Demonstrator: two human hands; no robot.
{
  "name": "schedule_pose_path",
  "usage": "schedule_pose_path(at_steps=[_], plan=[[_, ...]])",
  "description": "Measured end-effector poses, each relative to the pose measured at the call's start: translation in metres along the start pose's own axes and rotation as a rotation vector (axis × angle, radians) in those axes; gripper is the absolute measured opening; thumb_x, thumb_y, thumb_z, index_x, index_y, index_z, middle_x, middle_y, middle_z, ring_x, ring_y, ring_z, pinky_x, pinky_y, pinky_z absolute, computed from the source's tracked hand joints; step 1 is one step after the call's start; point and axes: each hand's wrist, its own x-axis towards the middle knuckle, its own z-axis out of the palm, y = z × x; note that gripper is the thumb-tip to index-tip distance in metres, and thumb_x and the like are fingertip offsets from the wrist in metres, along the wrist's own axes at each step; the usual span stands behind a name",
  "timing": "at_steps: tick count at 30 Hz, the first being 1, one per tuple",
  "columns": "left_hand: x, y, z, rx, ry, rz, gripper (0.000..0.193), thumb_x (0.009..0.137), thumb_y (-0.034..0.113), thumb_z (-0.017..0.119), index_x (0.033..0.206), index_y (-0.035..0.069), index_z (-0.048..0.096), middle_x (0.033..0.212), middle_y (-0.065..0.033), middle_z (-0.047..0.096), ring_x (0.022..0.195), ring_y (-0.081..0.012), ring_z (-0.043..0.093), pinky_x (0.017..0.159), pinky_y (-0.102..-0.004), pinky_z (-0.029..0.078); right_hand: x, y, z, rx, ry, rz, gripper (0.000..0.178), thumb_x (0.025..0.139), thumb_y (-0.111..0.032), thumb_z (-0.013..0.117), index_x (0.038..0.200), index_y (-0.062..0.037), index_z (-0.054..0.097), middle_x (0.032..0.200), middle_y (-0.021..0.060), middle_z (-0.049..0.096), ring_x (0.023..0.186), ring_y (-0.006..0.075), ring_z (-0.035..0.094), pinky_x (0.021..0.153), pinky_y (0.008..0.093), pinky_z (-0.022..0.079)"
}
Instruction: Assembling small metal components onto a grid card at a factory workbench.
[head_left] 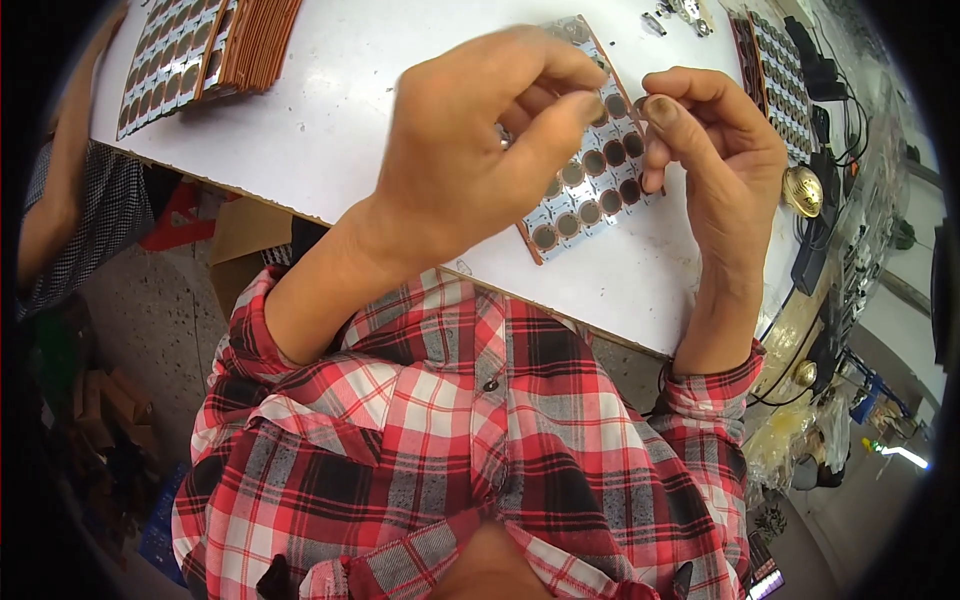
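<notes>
A light-blue panel (578, 197) with rows of dark round discs lies on the white table, partly covered by my hands. Above its left part, my left hand (480, 150) is closed, thumb and forefinger brought together. Small shiny bits show between its curled fingers and palm, too small to name. Beside the panel's right edge, my right hand (720, 150) is closed in a pinch, thumb against forefinger. Whatever sits between these fingertips is too small to make out. The two hands' fingertips are close together but apart.
A tall stack of similar panels (185, 60) stands at the table's far left, near another person's arm (62, 190). More panels (780, 85) are at the right edge, beside black cables and a round gold-coloured object (802, 191). Small metal parts (685, 14) lie at the back.
</notes>
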Motion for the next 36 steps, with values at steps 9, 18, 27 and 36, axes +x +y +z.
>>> schedule_pose_path(at_steps=[9, 18, 27, 36], plan=[[-0.034, 0.002, -0.008, 0.941, -0.056, 0.361, 0.063, 0.06, 0.028, 0.093, 0.118, 0.013, 0.072, 0.135, -0.0127, 0.062, 0.133, -0.038, 0.052, 0.11, -0.0554, 0.04, 0.0, 0.008, 0.002, -0.38, -0.013, 0.037, 0.015, 0.095, -0.001, 0.07, 0.109, -0.0005, 0.074, 0.088, 0.0001, 0.073, 0.069, 0.0022, 0.06, 0.058, 0.0171, 0.048], [-0.036, 0.002, -0.008, 0.968, -0.093, 0.316, 0.073, 0.056, 0.032, 0.094, 0.122, 0.015, 0.071, 0.139, -0.0141, 0.059, 0.138, -0.0386, 0.049, 0.114, -0.0612, 0.034, -0.001, 0.003, 0.013, -0.371, 0.037, 0.051, 0.013, 0.096, -0.004, 0.072, 0.108, -0.0009, 0.076, 0.089, -0.0014, 0.072, 0.068, -0.0003, 0.057, 0.055, 0.0148, 0.04], [-0.034, 0.003, -0.006, 0.976, -0.109, 0.317, 0.082, 0.051, 0.036, 0.096, 0.125, 0.014, 0.068, 0.142, -0.0148, 0.057, 0.139, -0.0403, 0.048, 0.115, -0.0619, 0.033, 0.0, 0.012, 0.004, -0.605, -0.073, -0.093, 0.012, 0.095, 0.0, 0.071, 0.106, -0.0002, 0.075, 0.089, -0.0015, 0.067, 0.075, 0.0037, 0.062, 0.064, 0.0191, 0.047], [-0.035, 0.001, -0.007, 0.983, -0.115, 0.322, 0.08, 0.051, 0.036, 0.096, 0.122, 0.011, 0.068, 0.142, -0.0143, 0.057, 0.14, -0.0405, 0.047, 0.115, -0.0625, 0.032, -0.002, 0.01, 0.013, -0.728, -0.089, -0.163, 0.011, 0.09, 0.006, 0.069, 0.099, 0.0018, 0.074, 0.085, 0.0003, 0.062, 0.071, 0.0032, 0.058, 0.06, 0.0192, 0.044]])
